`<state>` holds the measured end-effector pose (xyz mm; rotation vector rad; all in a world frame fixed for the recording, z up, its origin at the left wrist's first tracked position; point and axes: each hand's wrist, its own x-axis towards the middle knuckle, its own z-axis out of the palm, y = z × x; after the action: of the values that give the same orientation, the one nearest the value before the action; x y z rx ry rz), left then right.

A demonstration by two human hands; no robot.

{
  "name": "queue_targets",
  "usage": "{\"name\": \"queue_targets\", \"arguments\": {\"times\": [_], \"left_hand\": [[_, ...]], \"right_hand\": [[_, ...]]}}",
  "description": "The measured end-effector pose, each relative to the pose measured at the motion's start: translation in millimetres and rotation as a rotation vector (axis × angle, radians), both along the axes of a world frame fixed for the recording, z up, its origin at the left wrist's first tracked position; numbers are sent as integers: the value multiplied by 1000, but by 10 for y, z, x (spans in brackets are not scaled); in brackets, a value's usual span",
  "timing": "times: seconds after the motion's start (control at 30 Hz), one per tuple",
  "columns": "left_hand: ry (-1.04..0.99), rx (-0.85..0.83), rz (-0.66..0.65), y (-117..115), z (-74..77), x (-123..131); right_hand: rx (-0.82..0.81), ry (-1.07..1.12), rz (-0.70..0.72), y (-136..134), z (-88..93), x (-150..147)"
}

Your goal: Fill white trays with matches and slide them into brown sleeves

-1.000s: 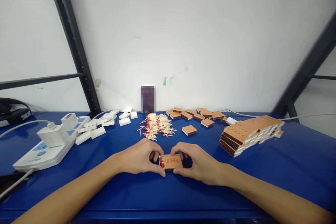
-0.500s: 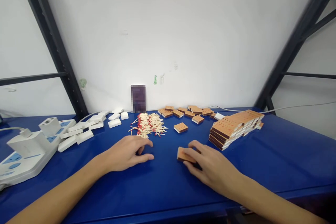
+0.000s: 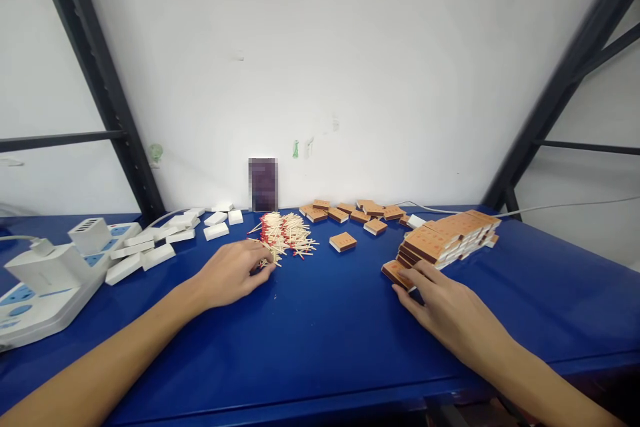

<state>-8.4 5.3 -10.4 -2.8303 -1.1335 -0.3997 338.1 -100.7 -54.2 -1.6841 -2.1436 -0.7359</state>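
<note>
My right hand (image 3: 445, 297) grips a brown-topped matchbox (image 3: 397, 273) between thumb and fingers. That box is at the near left end of a layered stack of matchboxes (image 3: 440, 237). My left hand (image 3: 235, 273) rests at the near left edge of a loose pile of red-tipped matches (image 3: 290, 235). Its fingers are curled, with thumb and fingertips close together by the nearest matches. Whether any match is pinched there is hidden. A single matchbox (image 3: 343, 241) lies between the match pile and the stack.
Several matchboxes (image 3: 367, 208) lie scattered by the wall. White inner trays (image 3: 159, 256) are heaped at the left beside a power strip (image 3: 65, 320) with plugged-in chargers. A pixelated dark panel (image 3: 263, 185) stands against the wall. All this is on a blue table (image 3: 310, 347).
My right hand has carried the matchbox rightward to the stack's near end. My left hand has drawn its fingers closer together at the match pile. The view has shifted slightly.
</note>
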Motion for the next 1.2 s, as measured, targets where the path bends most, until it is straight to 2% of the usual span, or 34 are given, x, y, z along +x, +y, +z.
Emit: {"name": "queue_targets", "arguments": {"times": [0.1,0.2,0.3,0.43,0.53,0.67,0.77,0.83,0.93,1.0,1.07,1.2], "left_hand": [[-14,105,155,168,96,-195],[88,129,318,360,213,-514],[182,101,435,508,277,-830],[217,64,406,604,219,-996],[222,68,372,636,113,-931],[205,49,372,636,32,-803],[208,22,343,549,104,-742],[208,-24,303,420,217,-681],[120,-233,176,131,388,-497],[63,-405,-31,-79,427,-311],[44,-470,-188,-261,387,-112],[-13,-418,-285,-444,229,148]], "right_hand": [[-22,-10,118,16,161,-242],[-129,-105,179,215,336,-503],[-194,-226,145,565,420,-671],[-329,-285,13,920,390,-759],[-376,-298,39,927,370,-776],[-423,-320,113,724,434,-773],[-425,-339,165,625,526,-775],[-329,-324,246,627,573,-799],[-167,-228,402,683,582,-883],[-153,-200,420,718,551,-958],[-181,-217,361,746,514,-1033],[-238,-212,259,845,462,-1147]]}}
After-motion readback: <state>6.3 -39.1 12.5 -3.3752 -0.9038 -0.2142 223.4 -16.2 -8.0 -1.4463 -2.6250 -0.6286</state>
